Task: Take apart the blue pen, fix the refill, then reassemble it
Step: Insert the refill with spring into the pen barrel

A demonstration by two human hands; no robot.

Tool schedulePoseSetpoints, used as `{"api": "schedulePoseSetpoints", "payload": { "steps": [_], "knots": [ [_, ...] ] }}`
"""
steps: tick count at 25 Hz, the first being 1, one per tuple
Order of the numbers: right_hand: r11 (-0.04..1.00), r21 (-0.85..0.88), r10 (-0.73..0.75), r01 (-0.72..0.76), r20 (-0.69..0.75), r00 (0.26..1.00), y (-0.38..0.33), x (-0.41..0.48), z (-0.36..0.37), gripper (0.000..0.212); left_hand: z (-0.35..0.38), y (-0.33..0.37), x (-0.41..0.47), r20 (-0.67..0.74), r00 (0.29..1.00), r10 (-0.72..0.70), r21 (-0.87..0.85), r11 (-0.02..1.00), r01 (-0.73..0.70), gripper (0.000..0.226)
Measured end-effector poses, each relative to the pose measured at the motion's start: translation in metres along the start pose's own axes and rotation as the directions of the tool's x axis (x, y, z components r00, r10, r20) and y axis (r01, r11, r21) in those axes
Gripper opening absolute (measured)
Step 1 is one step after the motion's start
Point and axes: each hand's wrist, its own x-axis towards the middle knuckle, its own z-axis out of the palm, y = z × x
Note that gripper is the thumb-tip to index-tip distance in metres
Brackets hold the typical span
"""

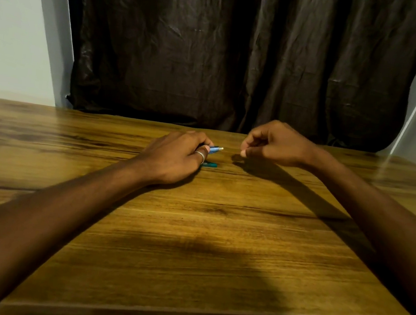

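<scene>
Head view: left hand (175,157) pinched blue pen (215,149), light, slick, best gripped mid-barrel; right hand (274,146) curled, contents unclear.

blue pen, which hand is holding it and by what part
The left hand grips the blue pen by its barrel, only the tip end poking out. The right hand is pinched; anything in it is too small to tell.

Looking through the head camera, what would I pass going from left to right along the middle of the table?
left hand with a ring → blue pen poking out of its fingers → bare wooden table → right hand, fingers curled.
</scene>
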Motion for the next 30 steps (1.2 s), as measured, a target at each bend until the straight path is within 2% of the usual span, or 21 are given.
{"api": "schedulePoseSetpoints", "payload": {
  "steps": [4, 12, 17, 19, 20, 23, 30],
  "knots": [
    [0.992, -0.126, 0.028, -0.015, 0.098, 0.995, 0.007, 0.001, 0.005, 0.005, -0.001, -0.004, 0.000, -0.007, 1.000, -0.030, 0.016, 0.999, 0.031, 0.021],
    [0.996, -0.091, 0.015, 0.002, 0.190, 0.982, 0.011, 0.002, 0.006, 0.015, 0.001, -0.008, 0.003, -0.015, 1.000, -0.026, 0.035, 0.999, 0.027, 0.018],
    [0.994, -0.110, 0.015, 0.007, 0.197, 0.980, 0.009, 0.001, 0.006, 0.008, 0.002, -0.008, 0.003, -0.020, 1.000, -0.002, 0.009, 1.000, 0.003, 0.021],
    [1.000, -0.006, 0.018, -0.017, 0.139, 0.990, 0.006, 0.001, 0.007, 0.008, 0.003, -0.008, 0.003, -0.019, 1.000, -0.002, -0.027, 1.000, 0.001, 0.023],
    [0.994, 0.103, 0.024, -0.035, 0.102, 0.995, 0.003, 0.002, 0.008, 0.009, 0.004, -0.007, 0.003, -0.018, 1.000, -0.004, -0.048, 0.999, 0.003, 0.023],
    [0.907, 0.417, 0.068, -0.068, 0.015, 0.998, -0.008, 0.002, 0.012, 0.012, 0.004, -0.005, 0.004, -0.022, 1.000, -0.019, -0.074, 0.997, 0.017, 0.022],
    [0.809, 0.586, 0.079, -0.052, -0.021, 0.997, -0.020, 0.000, 0.023, 0.010, 0.003, -0.004, 0.003, -0.023, 1.000, -0.015, -0.110, 0.994, 0.012, 0.023]
  ]
}}
